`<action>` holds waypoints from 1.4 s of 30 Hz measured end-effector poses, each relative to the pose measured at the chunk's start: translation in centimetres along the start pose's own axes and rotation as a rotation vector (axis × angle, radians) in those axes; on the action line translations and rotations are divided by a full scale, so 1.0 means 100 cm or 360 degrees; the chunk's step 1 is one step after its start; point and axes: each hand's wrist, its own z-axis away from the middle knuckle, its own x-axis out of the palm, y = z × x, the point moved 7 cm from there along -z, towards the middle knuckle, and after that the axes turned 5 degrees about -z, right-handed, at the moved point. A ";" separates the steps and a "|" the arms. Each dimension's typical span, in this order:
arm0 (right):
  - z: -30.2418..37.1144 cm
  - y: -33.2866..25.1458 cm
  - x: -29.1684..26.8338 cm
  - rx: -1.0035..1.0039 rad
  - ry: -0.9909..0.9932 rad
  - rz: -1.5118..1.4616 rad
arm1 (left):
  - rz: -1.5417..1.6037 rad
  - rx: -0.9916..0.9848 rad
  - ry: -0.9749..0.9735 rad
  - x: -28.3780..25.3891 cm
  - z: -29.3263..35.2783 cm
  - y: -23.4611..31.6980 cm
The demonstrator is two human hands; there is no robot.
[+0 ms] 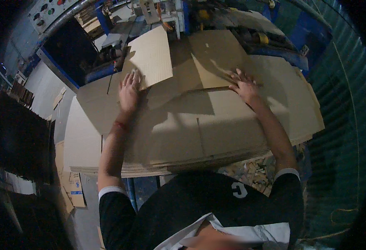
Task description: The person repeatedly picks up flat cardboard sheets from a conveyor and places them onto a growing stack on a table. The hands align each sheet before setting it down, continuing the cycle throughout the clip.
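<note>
A cardboard sheet [216, 56] lies across the far edge of a stack of flat cardboard sheets [170, 137], reaching into the machine. Its light left panel [151, 58] is tilted up from the rest. My left hand [129, 87] rests at the lower left corner of that panel, fingers stretched forward; whether the thumb grips the edge is hidden. On the right, my right hand [244, 86] lies on the brown part near its front edge, with fingers spread. Both forearms reach over the stack.
A blue-framed machine [62, 58] stands across the far side, with a button panel [45, 14] at upper left. Cardboard scraps [251, 171] litter the floor beyond my body. Flattened cartons [72, 187] lie at left, near a dark stack [20, 137]. A green corrugated wall [337, 158] runs along the right.
</note>
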 end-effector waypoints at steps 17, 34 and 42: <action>0.210 0.175 -0.047 0.0652 0.0680 0.0338 | -0.0208 -0.1729 0.0452 -0.114 0.257 -0.165; 0.234 0.278 -0.026 0.1085 0.2114 -0.1909 | 0.0357 -0.1784 0.0668 -0.157 0.245 -0.166; 0.195 0.241 -0.169 0.0489 0.1579 -0.2116 | 0.2345 -0.1587 0.1224 -0.133 0.254 -0.219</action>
